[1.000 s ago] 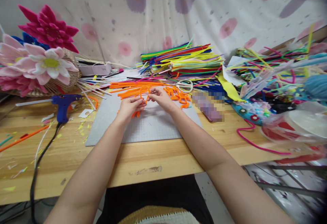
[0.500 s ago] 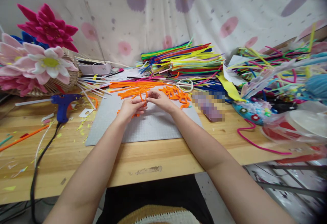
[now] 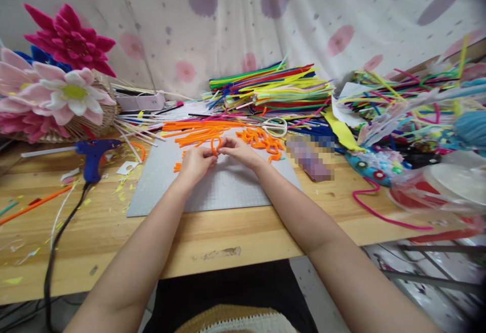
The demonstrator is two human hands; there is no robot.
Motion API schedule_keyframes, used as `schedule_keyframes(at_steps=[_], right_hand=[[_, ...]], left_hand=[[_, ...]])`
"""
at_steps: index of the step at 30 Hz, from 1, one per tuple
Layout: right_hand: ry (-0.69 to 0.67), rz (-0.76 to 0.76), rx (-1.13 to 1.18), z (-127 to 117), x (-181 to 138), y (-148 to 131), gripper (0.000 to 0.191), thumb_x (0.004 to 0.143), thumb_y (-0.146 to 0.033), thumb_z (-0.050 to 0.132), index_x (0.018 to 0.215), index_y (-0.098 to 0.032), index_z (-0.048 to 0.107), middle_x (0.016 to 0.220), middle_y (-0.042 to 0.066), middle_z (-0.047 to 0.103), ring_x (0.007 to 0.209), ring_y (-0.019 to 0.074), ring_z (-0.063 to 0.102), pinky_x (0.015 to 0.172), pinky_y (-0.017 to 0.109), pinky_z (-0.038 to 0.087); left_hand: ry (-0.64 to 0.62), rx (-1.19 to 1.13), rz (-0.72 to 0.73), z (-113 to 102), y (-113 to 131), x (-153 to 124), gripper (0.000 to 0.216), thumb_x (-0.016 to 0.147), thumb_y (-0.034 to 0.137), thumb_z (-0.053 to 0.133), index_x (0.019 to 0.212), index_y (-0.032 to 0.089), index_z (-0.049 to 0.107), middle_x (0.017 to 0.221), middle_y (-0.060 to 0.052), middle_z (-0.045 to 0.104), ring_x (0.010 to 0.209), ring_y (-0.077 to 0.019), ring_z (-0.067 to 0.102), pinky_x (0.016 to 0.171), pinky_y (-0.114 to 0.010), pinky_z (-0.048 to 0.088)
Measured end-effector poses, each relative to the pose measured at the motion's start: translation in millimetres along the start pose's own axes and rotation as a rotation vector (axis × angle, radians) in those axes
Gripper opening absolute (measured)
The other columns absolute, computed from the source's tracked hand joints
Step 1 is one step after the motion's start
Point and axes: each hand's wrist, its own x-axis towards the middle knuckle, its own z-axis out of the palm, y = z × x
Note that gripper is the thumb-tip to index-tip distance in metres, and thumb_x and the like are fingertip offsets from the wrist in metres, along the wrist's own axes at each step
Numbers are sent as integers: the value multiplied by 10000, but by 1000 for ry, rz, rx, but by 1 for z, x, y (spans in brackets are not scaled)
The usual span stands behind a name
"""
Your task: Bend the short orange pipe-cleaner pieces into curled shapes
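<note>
Both my hands meet over the grey cutting mat (image 3: 228, 191). My left hand (image 3: 195, 162) and my right hand (image 3: 238, 151) pinch an orange pipe cleaner (image 3: 215, 144), which is bent into a small loop between the fingertips. Straight orange pipe cleaners (image 3: 197, 131) lie just beyond the hands. A pile of curled orange pieces (image 3: 264, 140) sits to the right of my right hand. A few short orange pieces (image 3: 177, 167) lie on the mat by my left hand.
A blue glue gun (image 3: 93, 153) with a black cord lies left on the wooden table (image 3: 235, 237). Fabric flowers (image 3: 56, 90) sit in a basket at far left. White-handled scissors (image 3: 275, 126), stacks of coloured pipe cleaners (image 3: 269, 90) and craft clutter (image 3: 417, 120) fill the back and right.
The loop of orange pipe cleaner has become smaller and tighter between my fingertips. My left hand has shifted slightly right and forward; short orange pieces by it are uncovered.
</note>
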Motion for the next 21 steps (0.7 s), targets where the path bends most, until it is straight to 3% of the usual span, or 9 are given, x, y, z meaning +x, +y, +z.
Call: schedule_keyframes(at_steps=[8, 15, 21], right_hand=[[-29, 184, 387, -11, -3, 4, 283, 653, -361, 697, 835, -158, 622, 665, -24, 541, 576, 65, 442, 569, 211, 385], [-126, 208, 424, -3, -7, -1, 328, 606, -408, 727, 720, -131, 595, 610, -13, 555, 538, 78, 470, 487, 209, 381], [-77, 229, 439, -5, -4, 2, 279, 619, -355, 712, 720, -140, 564, 564, -45, 497, 495, 59, 429, 451, 193, 337]], left_hand=[[-473, -622, -248, -1, -6, 1, 175, 570, 185, 751, 707, 108, 673, 708, -50, 667, 629, -88, 599, 640, -205, 491], [-540, -677, -281, 1, -10, 2, 93, 672, 97, 663, 763, 103, 683, 716, -62, 665, 610, -79, 599, 627, -186, 504], [-534, -672, -305, 2, -8, 1, 116, 690, 79, 643, 798, 97, 680, 721, -67, 668, 612, -84, 605, 643, -196, 509]])
